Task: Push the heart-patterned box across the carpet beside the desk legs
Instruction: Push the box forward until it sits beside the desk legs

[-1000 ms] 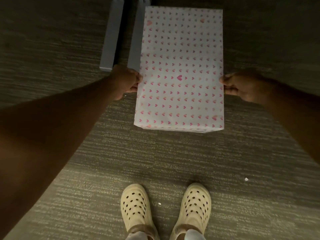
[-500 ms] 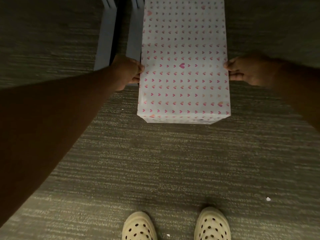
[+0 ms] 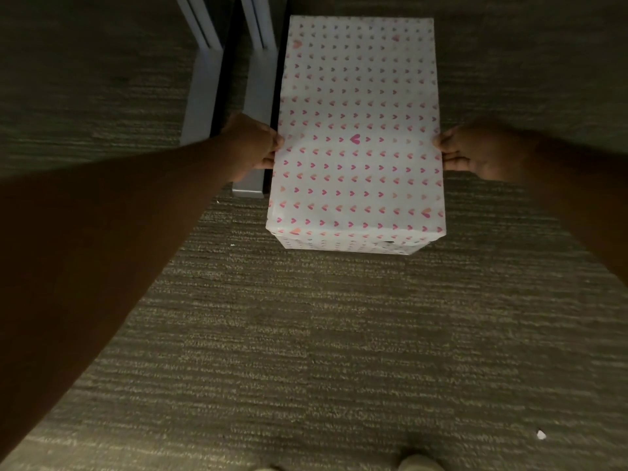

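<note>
The heart-patterned box [image 3: 356,96], white with small pink hearts, lies lengthwise on the grey carpet [image 3: 306,334], stretching away from me. My left hand [image 3: 253,144] grips its left edge about midway along, fingers curled against the side. My right hand [image 3: 475,149] grips the right edge at the same level. Two grey desk legs [image 3: 200,96] [image 3: 258,79] run along the floor just left of the box; the nearer leg lies close beside the box's left side, partly hidden by my left hand.
Striped grey carpet fills the view. A small white scrap [image 3: 541,435] lies at the lower right, and a tiny speck [image 3: 232,245] sits near the box's front left corner. The toe of my light shoe [image 3: 421,464] shows at the bottom edge.
The box has slid farther from my feet, going alongside the desk legs, with both hands holding its sides. My shoes have nearly dropped out of the bottom of the view.
</note>
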`<state>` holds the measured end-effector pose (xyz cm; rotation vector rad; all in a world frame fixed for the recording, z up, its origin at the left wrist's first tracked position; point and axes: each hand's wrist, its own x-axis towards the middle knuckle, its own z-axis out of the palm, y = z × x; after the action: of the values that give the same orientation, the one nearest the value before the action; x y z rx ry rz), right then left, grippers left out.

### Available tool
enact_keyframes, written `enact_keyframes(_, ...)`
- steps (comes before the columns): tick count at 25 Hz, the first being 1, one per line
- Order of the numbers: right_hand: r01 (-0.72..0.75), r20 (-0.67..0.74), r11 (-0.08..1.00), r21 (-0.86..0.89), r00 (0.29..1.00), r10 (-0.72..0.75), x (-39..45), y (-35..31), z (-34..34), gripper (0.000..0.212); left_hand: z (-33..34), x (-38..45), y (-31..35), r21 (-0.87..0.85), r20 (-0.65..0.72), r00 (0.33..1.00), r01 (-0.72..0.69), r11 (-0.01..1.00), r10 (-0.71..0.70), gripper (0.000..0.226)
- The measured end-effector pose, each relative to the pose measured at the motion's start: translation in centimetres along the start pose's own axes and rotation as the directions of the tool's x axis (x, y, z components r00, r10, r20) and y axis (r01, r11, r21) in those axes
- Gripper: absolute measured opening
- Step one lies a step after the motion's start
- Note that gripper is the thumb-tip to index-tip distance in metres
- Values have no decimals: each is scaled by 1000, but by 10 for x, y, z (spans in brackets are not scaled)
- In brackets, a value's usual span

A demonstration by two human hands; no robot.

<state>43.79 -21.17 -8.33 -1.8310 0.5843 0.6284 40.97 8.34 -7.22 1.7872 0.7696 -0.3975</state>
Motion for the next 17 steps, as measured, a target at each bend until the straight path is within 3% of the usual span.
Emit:
enact_keyframes(6,9,9,1000,-7,1000,-9,5,6,4,29,-3,8,-4,-25,20,999,40,999,-39,30)
enact_keyframes(17,18,-32,997,-70,999,-21,1,4,7,28,-4,-5,-2,73,69,998,10,997,-15,7)
